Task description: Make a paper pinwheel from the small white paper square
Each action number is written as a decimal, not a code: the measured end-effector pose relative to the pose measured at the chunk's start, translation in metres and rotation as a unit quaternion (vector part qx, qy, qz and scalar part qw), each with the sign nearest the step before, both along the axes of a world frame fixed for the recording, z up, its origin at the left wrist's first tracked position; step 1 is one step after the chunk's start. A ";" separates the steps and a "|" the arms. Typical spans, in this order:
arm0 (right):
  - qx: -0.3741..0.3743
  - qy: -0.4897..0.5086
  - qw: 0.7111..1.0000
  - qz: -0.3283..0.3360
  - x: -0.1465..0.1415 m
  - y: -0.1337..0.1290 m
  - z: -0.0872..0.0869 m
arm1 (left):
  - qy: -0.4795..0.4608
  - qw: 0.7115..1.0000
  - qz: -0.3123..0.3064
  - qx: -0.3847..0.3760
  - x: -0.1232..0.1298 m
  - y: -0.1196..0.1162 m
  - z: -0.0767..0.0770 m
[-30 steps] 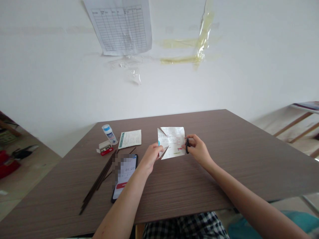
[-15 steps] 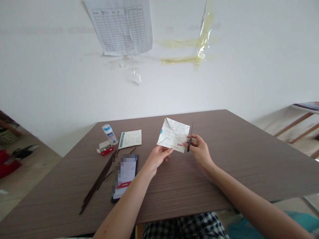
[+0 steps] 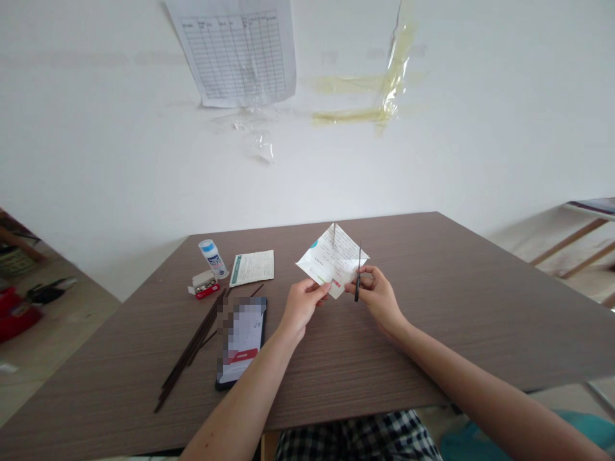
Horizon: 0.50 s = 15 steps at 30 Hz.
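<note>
Above the middle of the table, a square printed paper point(image 3: 329, 259) with slits at its corners is tilted like a diamond. My left hand point(image 3: 303, 304) pinches its lower left edge between thumb and fingers. Thin dark scissors point(image 3: 358, 278) are in my right hand point(image 3: 377, 292), their blades pointing up at the paper's right corner. The fingers of my right hand are wrapped round the handles and lie close to the paper's lower right edge. Whether the blades are apart is too small to tell.
On the left of the brown table point(image 3: 461, 307) are a glue bottle point(image 3: 214, 258), a small red and white box point(image 3: 205, 285), another printed paper point(image 3: 252, 267), dark sticks point(image 3: 192, 349) and a phone point(image 3: 245, 339). A white wall stands behind.
The paper has turned, so a corner now points up and another points down. My right hand and the scissors have moved slightly left and down.
</note>
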State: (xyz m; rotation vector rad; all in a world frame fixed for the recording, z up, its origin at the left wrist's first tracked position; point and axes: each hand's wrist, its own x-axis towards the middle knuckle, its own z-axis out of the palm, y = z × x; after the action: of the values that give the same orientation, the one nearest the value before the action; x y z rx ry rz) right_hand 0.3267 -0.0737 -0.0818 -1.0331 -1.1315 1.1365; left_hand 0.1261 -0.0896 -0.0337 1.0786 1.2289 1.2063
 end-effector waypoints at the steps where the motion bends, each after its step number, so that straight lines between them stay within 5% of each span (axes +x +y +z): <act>1: 0.000 0.004 1.000 -0.003 0.000 0.000 0.000 | 0.004 1.000 -0.004 -0.001 0.001 0.000 0.000; 10: -0.003 0.016 1.000 0.013 -0.002 -0.004 0.004 | 0.016 1.000 0.018 0.003 -0.002 0.002 0.000; 15: -0.016 0.002 0.997 0.076 -0.004 -0.007 0.006 | -0.004 0.997 0.069 0.042 -0.010 0.005 0.000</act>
State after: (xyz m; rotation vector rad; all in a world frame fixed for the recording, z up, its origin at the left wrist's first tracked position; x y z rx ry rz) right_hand 0.3228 -0.0809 -0.0760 -0.9814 -1.2074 1.2801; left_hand 0.1159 -0.0848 -0.0332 1.0622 1.2719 1.3765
